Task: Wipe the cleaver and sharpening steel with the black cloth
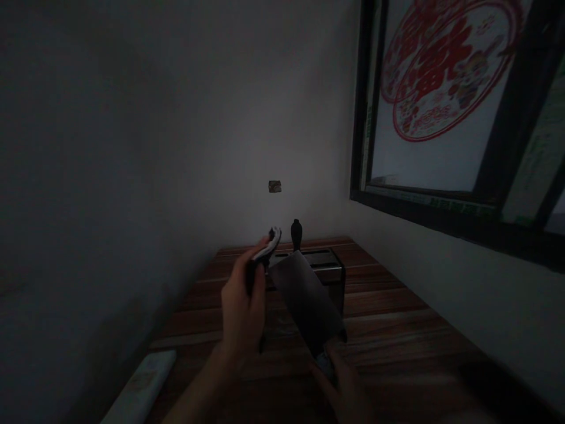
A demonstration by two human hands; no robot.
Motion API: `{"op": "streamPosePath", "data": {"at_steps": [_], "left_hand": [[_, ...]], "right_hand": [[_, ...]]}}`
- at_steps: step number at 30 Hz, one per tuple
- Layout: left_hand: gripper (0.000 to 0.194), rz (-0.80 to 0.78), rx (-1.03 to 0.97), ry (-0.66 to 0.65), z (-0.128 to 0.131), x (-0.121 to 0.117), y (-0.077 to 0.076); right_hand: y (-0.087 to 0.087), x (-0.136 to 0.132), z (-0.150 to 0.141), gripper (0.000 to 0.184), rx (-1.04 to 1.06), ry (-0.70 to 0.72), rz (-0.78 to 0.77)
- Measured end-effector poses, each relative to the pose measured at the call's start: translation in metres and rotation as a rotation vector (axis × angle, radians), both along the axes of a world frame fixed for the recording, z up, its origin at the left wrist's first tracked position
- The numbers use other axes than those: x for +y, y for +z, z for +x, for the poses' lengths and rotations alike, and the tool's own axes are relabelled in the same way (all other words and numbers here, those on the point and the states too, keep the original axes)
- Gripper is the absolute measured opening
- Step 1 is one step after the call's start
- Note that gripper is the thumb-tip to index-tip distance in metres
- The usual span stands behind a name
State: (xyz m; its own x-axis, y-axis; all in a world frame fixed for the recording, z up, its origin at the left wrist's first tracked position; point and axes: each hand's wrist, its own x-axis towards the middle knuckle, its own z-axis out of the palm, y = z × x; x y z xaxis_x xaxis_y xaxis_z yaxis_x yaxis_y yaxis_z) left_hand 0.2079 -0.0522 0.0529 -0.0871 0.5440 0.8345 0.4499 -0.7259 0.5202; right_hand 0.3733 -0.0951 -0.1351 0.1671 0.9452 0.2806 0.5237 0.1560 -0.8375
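Observation:
The room is dim. My left hand point(242, 306) is raised over a wooden counter point(388, 330), fingers closed around a black-and-white handle point(268, 246) that sticks up past my fingertips. My right hand point(342, 388), low in the view, grips the handle of a broad cleaver point(306, 300); its dark flat blade points up and away toward a knife block point(329, 268) at the back of the counter. A dark knife handle point(296, 234) stands up out of that block.
A pale oblong object point(143, 377) lies at the counter's left front edge. A plain wall runs along the left and back, with a small fixture point(274, 186) on it. A dark-framed window with a red paper-cut decoration point(441, 65) fills the right.

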Motion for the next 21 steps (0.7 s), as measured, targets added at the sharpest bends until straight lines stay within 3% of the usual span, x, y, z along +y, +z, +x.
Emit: {"op": "streamPosePath", "data": {"at_steps": [4,8,16,21], "left_hand": [[0.041,0.141,0.457,-0.063,0.025,0.025,-0.021],[0.048,0.156,0.662,-0.036,0.034,0.037,-0.045],[0.064,0.140,0.796,0.042,0.026,0.037,-0.033],[0.064,0.174,0.846,0.092,0.029,0.039,-0.042]], "right_hand": [[-0.005,0.003,0.000,0.049,-0.033,-0.003,0.033],[-0.005,0.003,-0.002,0.050,-0.048,-0.048,0.095],[0.000,0.001,0.004,0.051,-0.062,-0.007,0.054],[0.002,0.001,0.002,0.051,-0.059,-0.008,0.122]]}}
